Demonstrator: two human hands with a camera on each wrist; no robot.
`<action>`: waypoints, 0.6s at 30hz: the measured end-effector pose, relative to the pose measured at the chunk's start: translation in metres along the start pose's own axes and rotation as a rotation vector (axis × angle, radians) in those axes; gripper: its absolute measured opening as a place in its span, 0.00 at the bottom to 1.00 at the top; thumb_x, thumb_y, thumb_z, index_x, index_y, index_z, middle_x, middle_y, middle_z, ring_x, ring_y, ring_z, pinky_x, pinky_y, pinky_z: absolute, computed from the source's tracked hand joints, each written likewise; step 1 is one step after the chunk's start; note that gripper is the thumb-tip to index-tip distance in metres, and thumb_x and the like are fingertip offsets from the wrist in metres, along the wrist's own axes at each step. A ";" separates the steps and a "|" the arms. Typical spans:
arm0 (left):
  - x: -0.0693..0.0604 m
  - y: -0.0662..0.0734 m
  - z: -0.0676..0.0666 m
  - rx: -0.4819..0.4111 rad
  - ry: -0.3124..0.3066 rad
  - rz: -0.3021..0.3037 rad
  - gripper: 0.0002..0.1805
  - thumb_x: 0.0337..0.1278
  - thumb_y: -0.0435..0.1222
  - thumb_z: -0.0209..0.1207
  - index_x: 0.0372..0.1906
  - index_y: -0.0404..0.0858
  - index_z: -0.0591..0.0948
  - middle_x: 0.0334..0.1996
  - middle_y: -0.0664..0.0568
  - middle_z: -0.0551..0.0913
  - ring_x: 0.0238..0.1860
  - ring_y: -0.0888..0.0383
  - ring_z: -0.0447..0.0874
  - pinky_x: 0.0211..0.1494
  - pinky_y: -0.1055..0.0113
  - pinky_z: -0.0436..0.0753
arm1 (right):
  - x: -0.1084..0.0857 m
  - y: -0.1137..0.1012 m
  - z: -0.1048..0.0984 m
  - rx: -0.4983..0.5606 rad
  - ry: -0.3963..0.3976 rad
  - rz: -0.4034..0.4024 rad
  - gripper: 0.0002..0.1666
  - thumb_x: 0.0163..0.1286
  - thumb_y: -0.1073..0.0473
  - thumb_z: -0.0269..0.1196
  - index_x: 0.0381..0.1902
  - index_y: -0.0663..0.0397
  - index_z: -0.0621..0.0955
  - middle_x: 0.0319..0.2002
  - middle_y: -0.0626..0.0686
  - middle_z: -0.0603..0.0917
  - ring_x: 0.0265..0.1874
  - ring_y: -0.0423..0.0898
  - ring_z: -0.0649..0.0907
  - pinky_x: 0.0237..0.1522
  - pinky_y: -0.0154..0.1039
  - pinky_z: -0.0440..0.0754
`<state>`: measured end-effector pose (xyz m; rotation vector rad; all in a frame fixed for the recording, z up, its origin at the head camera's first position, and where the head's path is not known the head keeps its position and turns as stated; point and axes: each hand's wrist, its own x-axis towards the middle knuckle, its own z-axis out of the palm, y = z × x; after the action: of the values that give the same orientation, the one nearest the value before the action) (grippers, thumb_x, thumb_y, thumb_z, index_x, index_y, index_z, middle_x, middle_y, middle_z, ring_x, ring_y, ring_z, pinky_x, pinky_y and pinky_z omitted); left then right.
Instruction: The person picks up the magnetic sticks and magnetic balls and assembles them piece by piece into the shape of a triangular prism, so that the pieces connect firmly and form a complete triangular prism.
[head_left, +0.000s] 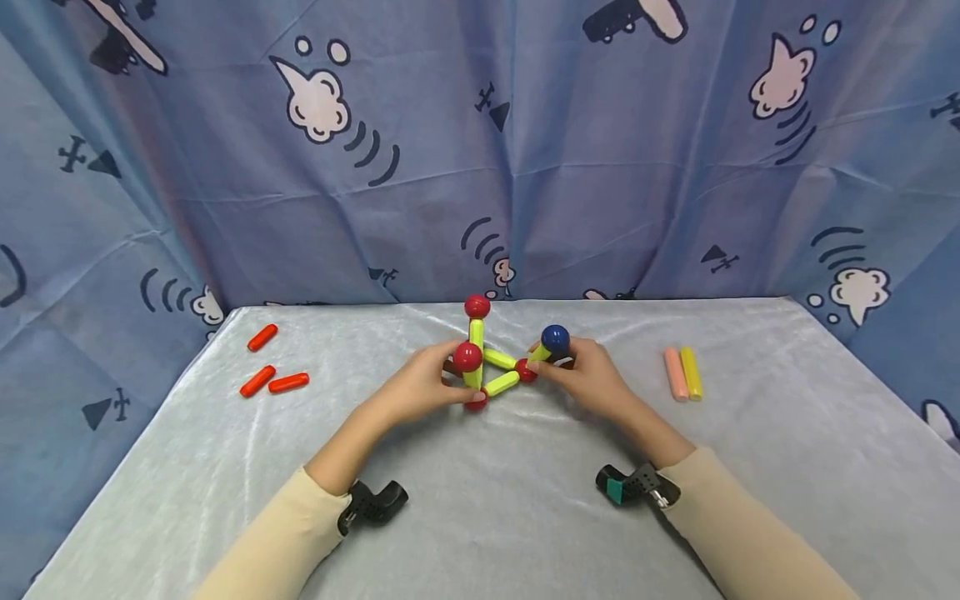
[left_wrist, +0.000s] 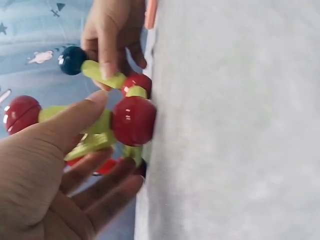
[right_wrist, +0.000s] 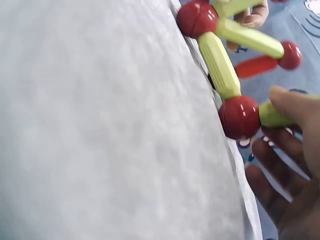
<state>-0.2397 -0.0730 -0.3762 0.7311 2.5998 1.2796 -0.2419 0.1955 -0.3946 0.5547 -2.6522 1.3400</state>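
Observation:
A frame of yellow-green magnetic sticks (head_left: 501,383) and red balls (head_left: 527,370) stands mid-table. My left hand (head_left: 416,383) holds its left side, thumb along an upright stick (left_wrist: 50,113) that carries a red ball (head_left: 468,357) on top. At the right corner my right hand (head_left: 592,379) pinches another stick (left_wrist: 95,72), tipped with a dark blue ball (head_left: 555,339) and joined to a red ball (right_wrist: 240,117) below. A further red ball (head_left: 477,307) tops a stick at the back. In the right wrist view a red stick (right_wrist: 256,66) also shows; the frame's far base is partly hidden.
Several loose red sticks (head_left: 262,337) lie at the table's left. A pink stick (head_left: 675,374) and a yellow stick (head_left: 692,373) lie side by side at the right. Pale cloth covers the table (head_left: 495,517); a patterned blue curtain (head_left: 450,167) hangs behind it.

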 end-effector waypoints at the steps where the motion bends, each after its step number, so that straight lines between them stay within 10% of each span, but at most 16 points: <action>1: 0.000 -0.001 0.001 -0.015 0.002 0.019 0.25 0.50 0.36 0.75 0.55 0.40 0.80 0.49 0.50 0.86 0.52 0.52 0.87 0.53 0.63 0.87 | 0.000 -0.001 0.001 -0.029 0.021 -0.001 0.13 0.66 0.58 0.71 0.46 0.58 0.86 0.40 0.56 0.90 0.40 0.45 0.86 0.43 0.35 0.86; 8: 0.001 -0.010 0.005 -0.093 0.064 0.062 0.23 0.52 0.30 0.72 0.56 0.36 0.82 0.52 0.45 0.87 0.56 0.47 0.87 0.58 0.60 0.86 | 0.001 -0.003 0.008 -0.133 0.106 0.004 0.13 0.63 0.54 0.74 0.38 0.56 0.85 0.33 0.55 0.89 0.35 0.49 0.88 0.39 0.42 0.87; 18: 0.004 -0.016 0.011 -0.045 0.154 0.124 0.22 0.51 0.29 0.73 0.53 0.35 0.82 0.45 0.45 0.88 0.52 0.49 0.88 0.52 0.65 0.88 | 0.003 -0.008 -0.054 -0.129 -0.147 0.108 0.27 0.62 0.50 0.74 0.56 0.56 0.84 0.47 0.57 0.89 0.47 0.50 0.87 0.48 0.42 0.84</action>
<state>-0.2454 -0.0713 -0.3952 0.8291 2.6714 1.4807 -0.2445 0.2333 -0.3557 0.5201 -2.9008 1.1852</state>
